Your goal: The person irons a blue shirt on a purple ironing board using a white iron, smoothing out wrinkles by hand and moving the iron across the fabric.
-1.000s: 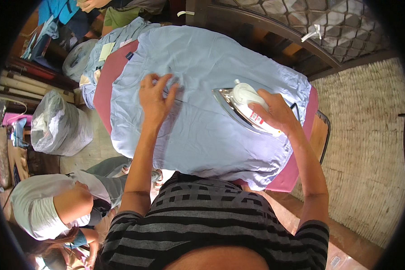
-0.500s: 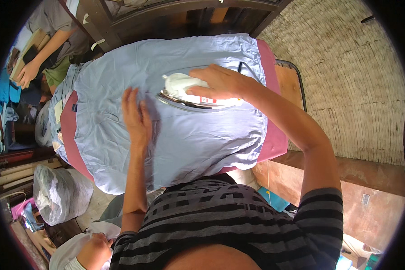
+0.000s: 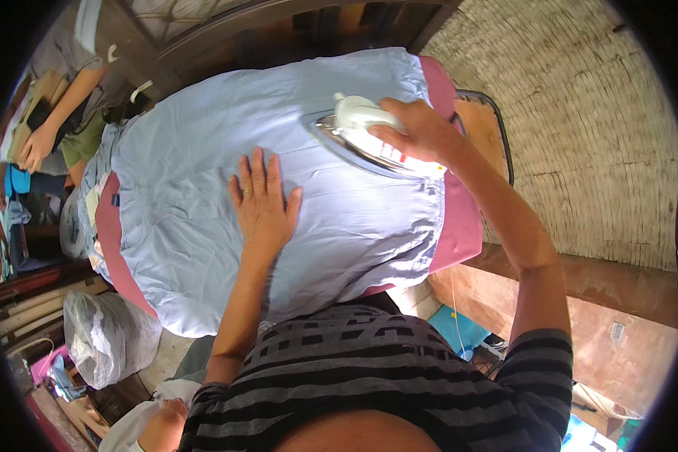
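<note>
My right hand [image 3: 418, 132] grips the handle of a white clothes iron [image 3: 361, 124] whose shiny soleplate faces the cloth, its tip pointing up and left. Whether the plate touches the cloth all along I cannot tell. Under it a light blue garment [image 3: 196, 143] is spread over a board with a dark pink cover [image 3: 459, 233]. Wrinkles run through the garment's left and lower parts, while the area round the iron looks smoother. My left hand [image 3: 264, 207] lies flat on the garment, fingers spread, a ring on one of them, left of the iron.
At the far left another person's hand [image 3: 38, 143] is near a brown box-like object. A filled plastic bag [image 3: 109, 335] stands at the lower left. Dark wooden furniture [image 3: 279, 38] borders the board's far side. A wooden ledge [image 3: 527, 301] runs at the right, beside a woven wall or mat.
The iron has moved right and slightly away from me, its tip turning upward. My left hand has shifted right and now lies flat, palm down, on the cloth.
</note>
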Available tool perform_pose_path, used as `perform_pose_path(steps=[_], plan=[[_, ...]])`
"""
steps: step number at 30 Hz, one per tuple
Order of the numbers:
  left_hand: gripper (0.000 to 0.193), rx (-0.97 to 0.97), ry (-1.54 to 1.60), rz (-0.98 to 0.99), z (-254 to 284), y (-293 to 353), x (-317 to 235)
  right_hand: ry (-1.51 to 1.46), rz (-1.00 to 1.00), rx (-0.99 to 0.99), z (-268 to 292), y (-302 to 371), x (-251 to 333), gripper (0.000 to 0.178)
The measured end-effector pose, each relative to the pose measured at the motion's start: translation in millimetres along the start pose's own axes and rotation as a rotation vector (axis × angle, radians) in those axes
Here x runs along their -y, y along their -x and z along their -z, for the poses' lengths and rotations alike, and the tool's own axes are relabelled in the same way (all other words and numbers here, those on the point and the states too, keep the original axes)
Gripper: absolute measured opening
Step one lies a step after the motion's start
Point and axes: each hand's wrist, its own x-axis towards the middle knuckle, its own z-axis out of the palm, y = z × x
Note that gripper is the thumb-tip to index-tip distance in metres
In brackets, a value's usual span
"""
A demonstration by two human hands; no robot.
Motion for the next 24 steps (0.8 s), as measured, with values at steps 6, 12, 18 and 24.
perform_pose_path(steps=[6, 12, 18, 24], plan=[[0.067, 0.061, -0.055, 0.027, 0, 0, 8, -0.086, 0.033, 0.307, 25, -15, -5, 0.04], [0.067, 0.064, -0.098, 0.037, 8, -3, 1, -0.009, 0.203, 0.19, 38, 21, -68, 0.038], [0.067, 0.076, -0.112, 0.05, 6, -5, -2, 0.009, 0.286, 0.17, 43, 26, -79, 0.035], [0.066, 0.076, -0.102, 0.077, 7, -4, -5, -0.007, 0.264, 0.302, 45, 22, -68, 0.04]])
